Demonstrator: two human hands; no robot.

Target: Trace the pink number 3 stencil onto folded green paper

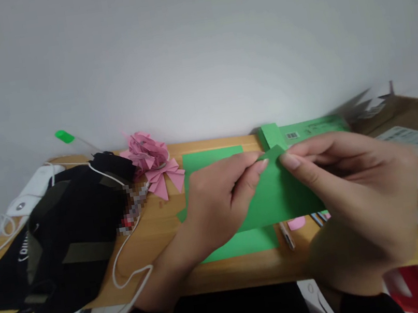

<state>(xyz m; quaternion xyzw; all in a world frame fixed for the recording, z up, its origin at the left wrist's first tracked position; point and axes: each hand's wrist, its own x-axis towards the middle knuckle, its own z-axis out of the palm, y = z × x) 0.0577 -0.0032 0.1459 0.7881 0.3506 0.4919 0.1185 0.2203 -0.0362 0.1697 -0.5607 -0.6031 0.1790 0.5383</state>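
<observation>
A sheet of green paper (pixel 278 196) is held up above the table between my two hands. My left hand (pixel 225 196) pinches its top edge between thumb and fingers. Just to the right, my right hand (pixel 358 181) pinches the same edge with thumb and forefinger. Between the two thumbs the paper rises to a small peak. Beneath it, another green sheet (pixel 212 155) lies flat on the table, partly covered by my left hand and the held paper.
A black bag (pixel 82 227) lies on the wooden table's (pixel 234 275) left side, near a white power strip (pixel 29 191) and cord. Pink folded paper pieces (pixel 147 152) sit behind. A pen (pixel 287 236) lies near the front; green packs (pixel 314 127) and a cardboard box (pixel 410 113) stand right.
</observation>
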